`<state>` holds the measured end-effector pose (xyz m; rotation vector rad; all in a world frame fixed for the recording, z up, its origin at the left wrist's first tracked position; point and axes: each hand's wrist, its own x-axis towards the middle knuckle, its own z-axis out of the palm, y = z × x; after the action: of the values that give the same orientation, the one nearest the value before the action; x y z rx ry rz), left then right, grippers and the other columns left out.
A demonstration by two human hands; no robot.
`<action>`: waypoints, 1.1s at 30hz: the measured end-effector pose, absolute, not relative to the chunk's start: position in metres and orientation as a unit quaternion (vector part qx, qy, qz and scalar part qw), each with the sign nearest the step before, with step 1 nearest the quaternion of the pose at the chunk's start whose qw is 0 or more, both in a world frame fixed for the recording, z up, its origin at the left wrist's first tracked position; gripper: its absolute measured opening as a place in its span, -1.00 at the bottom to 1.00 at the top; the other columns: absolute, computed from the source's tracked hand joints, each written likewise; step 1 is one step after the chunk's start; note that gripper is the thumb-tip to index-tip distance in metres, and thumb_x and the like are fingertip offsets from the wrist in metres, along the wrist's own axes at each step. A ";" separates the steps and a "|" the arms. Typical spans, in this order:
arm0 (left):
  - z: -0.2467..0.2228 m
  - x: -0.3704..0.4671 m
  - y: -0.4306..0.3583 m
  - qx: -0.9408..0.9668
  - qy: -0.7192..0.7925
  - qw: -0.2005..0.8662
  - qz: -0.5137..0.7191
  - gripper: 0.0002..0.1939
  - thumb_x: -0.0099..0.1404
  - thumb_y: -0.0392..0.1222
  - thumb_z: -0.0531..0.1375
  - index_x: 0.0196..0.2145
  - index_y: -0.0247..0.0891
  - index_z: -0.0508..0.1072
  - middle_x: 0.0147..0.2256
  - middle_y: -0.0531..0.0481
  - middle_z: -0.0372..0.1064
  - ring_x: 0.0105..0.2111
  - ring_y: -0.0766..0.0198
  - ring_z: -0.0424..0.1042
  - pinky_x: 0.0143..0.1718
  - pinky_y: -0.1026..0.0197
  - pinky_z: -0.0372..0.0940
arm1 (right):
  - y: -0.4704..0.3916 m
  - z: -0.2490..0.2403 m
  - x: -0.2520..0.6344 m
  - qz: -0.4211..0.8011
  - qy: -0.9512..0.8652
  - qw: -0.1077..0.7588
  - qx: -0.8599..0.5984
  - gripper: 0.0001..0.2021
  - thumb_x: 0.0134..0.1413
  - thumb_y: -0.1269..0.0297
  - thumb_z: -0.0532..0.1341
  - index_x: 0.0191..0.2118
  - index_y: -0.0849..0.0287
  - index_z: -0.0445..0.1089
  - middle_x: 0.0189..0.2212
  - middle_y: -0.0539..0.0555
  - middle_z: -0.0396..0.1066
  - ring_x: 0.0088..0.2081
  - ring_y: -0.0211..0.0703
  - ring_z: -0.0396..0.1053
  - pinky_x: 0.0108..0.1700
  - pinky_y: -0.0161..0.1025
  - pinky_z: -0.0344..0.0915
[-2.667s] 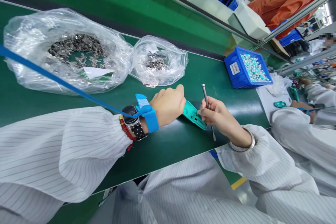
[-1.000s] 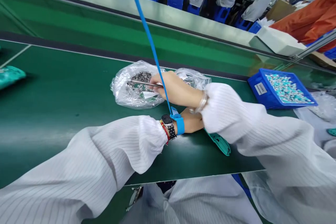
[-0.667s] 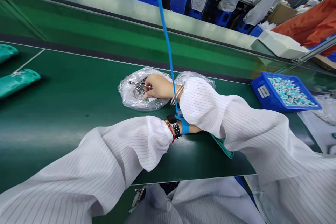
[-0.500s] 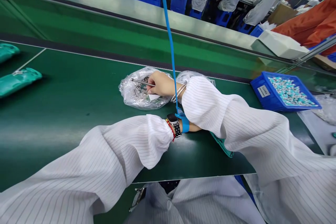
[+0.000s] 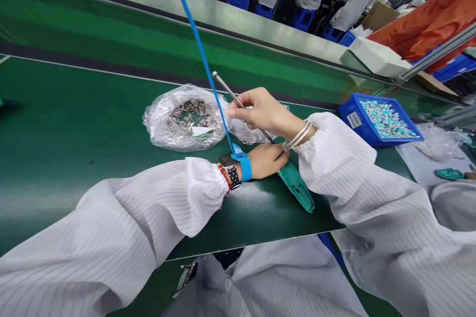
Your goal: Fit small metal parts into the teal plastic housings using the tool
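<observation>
Far left the green counter (image 5: 67,129) lies bare under my view; next a clear plastic bag (image 5: 182,118) of small metal bits, w/ a second smaller bag (image 5: 248,133) just beside it, partly behind my hands. A blue cord (image 5: 193,39) runs down to the blue strap (image 5: 243,164) on my left wrist, next to a watch (image 5: 227,168). My left hand (image 5: 268,159) rests on the counter, fingers curled loosely onto the near end of a teal plastic part (image 5: 297,188); can't tell how firm the hold is. My right hand (image 5: 262,109) is above it, crossing over, fingers pinched shut round a thin metal rod (image 5: 232,95) tilted up to the left, approx. over the small bag. Further right a blue bin (image 5: 353,121) of small teal-and-white pieces; at far right a co-worker's sleeve (image 5: 451,205).
</observation>
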<state>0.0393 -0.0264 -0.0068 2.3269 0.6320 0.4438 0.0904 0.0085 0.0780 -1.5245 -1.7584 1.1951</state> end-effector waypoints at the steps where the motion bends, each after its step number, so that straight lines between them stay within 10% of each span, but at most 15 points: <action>1: -0.006 0.039 -0.026 0.897 0.241 0.336 0.159 -0.73 0.37 -0.20 -0.09 -0.24 -0.26 0.39 -0.31 -0.06 0.45 -0.30 0.19 0.42 -0.21 0.17 0.27 | 0.006 0.078 0.097 0.453 -0.631 0.282 -0.563 -0.90 0.10 0.48 0.24 -0.42 0.31 0.35 -0.64 -0.13 0.14 -0.63 -0.47 0.00 -0.60 -0.38 0.01; 12: 0.001 0.034 -0.018 0.896 0.158 0.396 0.126 -0.71 0.36 -0.19 -0.08 -0.41 -0.28 0.35 -0.47 0.05 0.34 -0.48 0.35 0.28 -0.38 0.28 0.11 | -0.046 0.141 0.164 0.336 -0.684 0.306 -0.571 -0.85 -0.05 0.33 0.37 -0.48 0.29 0.43 -0.72 -0.15 0.18 -0.66 -0.51 0.08 -0.62 -0.44 -0.03; 20: 0.009 0.034 -0.019 0.899 0.159 0.393 0.108 -0.69 0.38 -0.22 -0.08 -0.46 -0.30 0.32 -0.53 0.07 0.24 -0.51 0.39 0.14 -0.42 0.30 -0.01 | -0.132 0.069 0.194 0.379 -0.668 0.145 -0.624 -0.77 0.11 0.21 0.23 -0.50 0.20 0.38 -0.59 -0.03 0.31 -0.56 -0.34 0.17 -0.53 -0.32 0.09; 33: 0.016 0.037 -0.022 0.914 0.176 0.358 0.077 -0.69 0.41 -0.26 -0.07 -0.42 -0.33 0.38 -0.48 0.04 0.31 -0.48 0.37 0.15 -0.40 0.29 -0.07 | -0.156 0.040 0.181 0.234 -0.781 0.181 -0.550 -0.85 0.23 0.38 0.14 -0.39 0.17 0.21 -0.39 0.01 0.23 -0.42 -0.33 0.19 -0.41 -0.34 0.16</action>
<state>0.0365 -0.0221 0.0160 2.3583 0.4531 0.1976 0.1814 -0.1561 0.0398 -1.5523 -2.2060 0.6622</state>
